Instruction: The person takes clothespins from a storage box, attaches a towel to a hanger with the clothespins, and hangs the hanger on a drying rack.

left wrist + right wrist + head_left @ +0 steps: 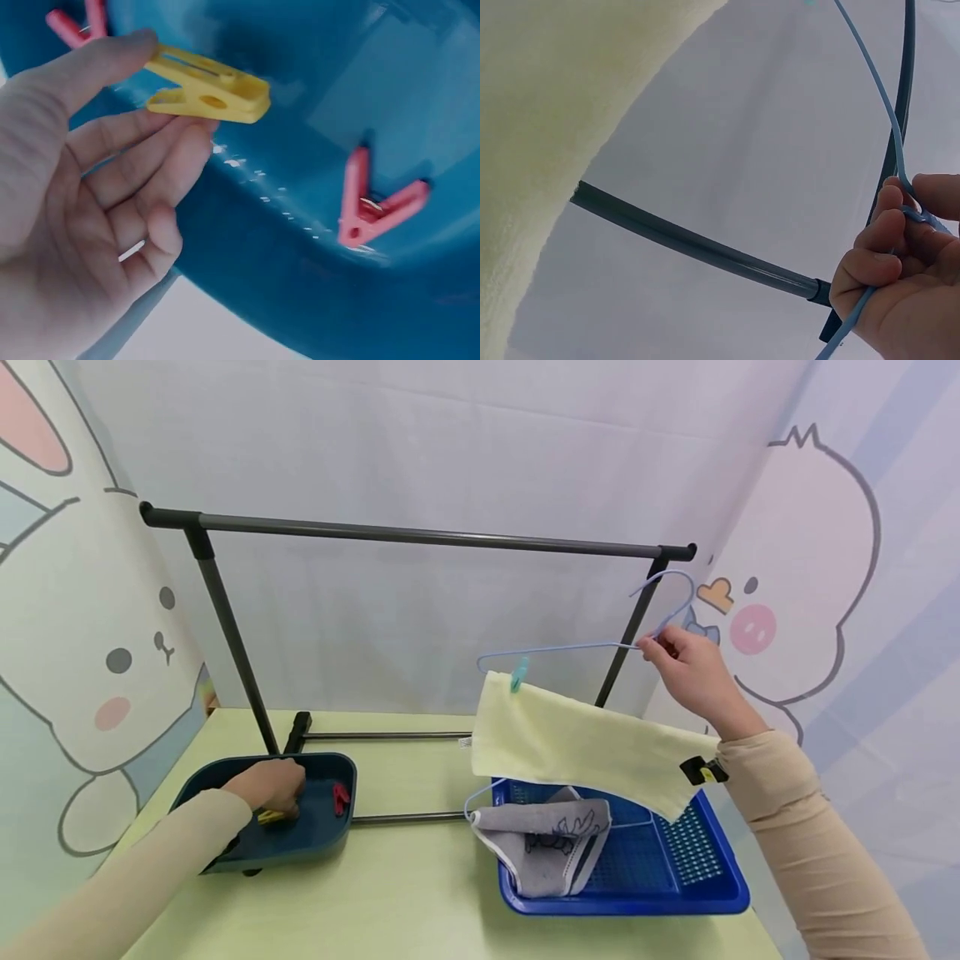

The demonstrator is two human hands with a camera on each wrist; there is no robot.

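My left hand point(273, 785) is down in the dark teal basin point(341, 835). Its thumb and fingers pinch a yellow clothespin point(214, 86), seen closely in the left wrist view. Red clothespins point(367, 210) lie in the basin around it. Raised at the right, my right hand point(690, 672) grips a light blue hanger point(555, 648) near the base of its hook. A teal clip point(519, 674) fastens one end of a pale yellow towel point(577, 735) to the hanger's left side. The towel's other end droops lower, beside my right sleeve. In the right wrist view, fingers point(877, 240) curl round the hanger wire.
A dark metal rack point(420, 535) with a high crossbar stands behind the hands. Under the towel, a blue plastic basket point(622, 906) sits on the pale green table point(405, 893). A grey cloth point(540, 852) on another hanger lies over the basket's left side.
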